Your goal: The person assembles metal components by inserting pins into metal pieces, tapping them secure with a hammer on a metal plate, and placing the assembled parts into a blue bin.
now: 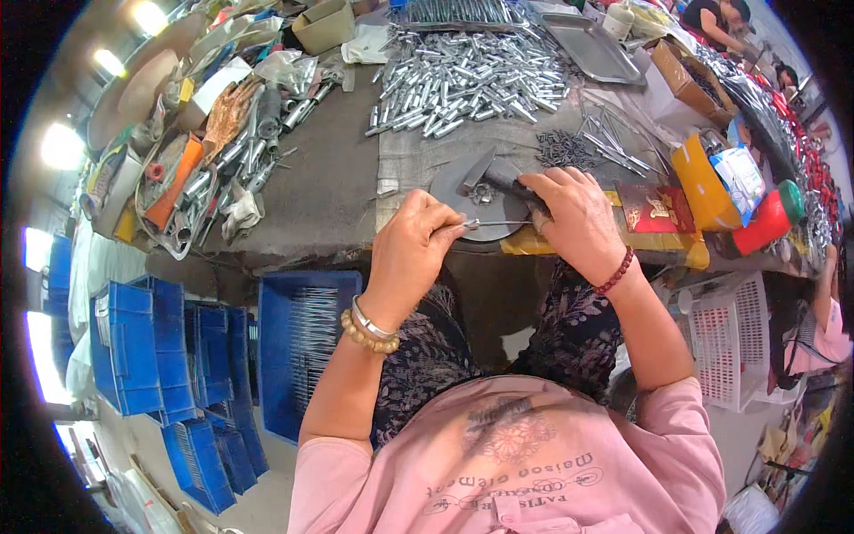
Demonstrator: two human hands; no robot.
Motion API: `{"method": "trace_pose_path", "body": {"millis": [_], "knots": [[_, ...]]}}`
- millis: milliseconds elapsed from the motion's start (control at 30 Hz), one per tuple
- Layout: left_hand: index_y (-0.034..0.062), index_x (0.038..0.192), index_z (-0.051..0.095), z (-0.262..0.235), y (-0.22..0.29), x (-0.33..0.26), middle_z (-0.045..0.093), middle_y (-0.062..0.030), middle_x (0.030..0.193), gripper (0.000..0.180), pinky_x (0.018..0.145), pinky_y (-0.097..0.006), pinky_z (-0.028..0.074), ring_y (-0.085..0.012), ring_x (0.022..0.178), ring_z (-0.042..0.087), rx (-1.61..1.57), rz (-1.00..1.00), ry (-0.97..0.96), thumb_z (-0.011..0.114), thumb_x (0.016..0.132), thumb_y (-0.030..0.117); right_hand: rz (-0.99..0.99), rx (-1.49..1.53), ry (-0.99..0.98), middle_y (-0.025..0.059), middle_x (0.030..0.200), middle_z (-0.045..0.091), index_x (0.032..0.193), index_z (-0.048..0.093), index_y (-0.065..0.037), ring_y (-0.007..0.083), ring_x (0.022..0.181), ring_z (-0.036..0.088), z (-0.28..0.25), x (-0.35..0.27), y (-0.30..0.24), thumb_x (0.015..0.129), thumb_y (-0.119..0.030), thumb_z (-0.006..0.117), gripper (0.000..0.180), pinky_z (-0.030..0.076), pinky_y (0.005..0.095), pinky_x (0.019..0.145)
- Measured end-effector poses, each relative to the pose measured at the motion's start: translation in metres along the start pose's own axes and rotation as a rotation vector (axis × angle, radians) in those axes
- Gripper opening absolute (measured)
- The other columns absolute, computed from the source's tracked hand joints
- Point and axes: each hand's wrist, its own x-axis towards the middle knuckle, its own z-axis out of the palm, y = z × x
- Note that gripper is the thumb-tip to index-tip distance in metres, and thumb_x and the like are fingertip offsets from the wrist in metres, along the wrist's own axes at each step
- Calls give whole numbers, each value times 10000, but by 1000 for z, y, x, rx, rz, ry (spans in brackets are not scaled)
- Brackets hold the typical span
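1. Pink shirt [507, 454] was nearest the cam, w/ dark patterned trousers [414, 356] beyond it, knees at the front edge of the table [311, 191].
2. L hand [418, 245]: thumb + index pinched the L end of a thin metal rod [503, 222], at its shiny fitting [472, 223]; other fingers curled in.
3. R hand [574, 209]: palm down, fingers closed round the dark handle of a hammer [503, 180]. Rod's R end ran to its thumb side; contact partly hidden, can't tell if pinched too.
4. Key relation: rod spanned the gap betw. both hands, long axis approx L–R, roughly parallel to table's front edge, on the near side of the hammer. Hammer handle sloped from R hand toward far L, head above a round grey disc [448, 191]. L hand was nearer the fitting, R hand nearer the hammer.
5. Rod crossed over disc's near part; small shiny metal piece [483, 195] sat approx mid-disc, just beside hammer head.
6. Far side of table: big pile of shiny metal pieces [471, 80]; to its near R, small dark pins [565, 149] + loose thin rods [618, 149].
7. Floor level: blue bin [274, 356] of slim metal parts on L, white basket [725, 334] on R.
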Motion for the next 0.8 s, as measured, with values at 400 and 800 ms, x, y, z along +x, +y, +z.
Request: {"method": "trace_pose_path", "body": {"millis": [400, 800], "knots": [[-7, 968, 746, 1, -2, 2, 627, -89, 936, 117, 785, -333, 509, -234, 884, 643, -36, 24, -19, 800, 871, 29, -32, 189, 185, 110, 1047, 610, 1368, 712, -167, 316, 841, 692, -24, -43, -32, 826, 36, 663, 581, 579, 417, 715], [2, 946, 743, 4, -3, 2, 623, -73, 913, 99, 776, -320, 506, -218, 868, 640, -30, 1, 2, 798, 864, -1, -87, 191, 166, 92, 1022, 623, 1381, 709, -156, 264, 786, 690, -2, -55, -32, 816, 62, 674, 607, 582, 385, 678]]}}
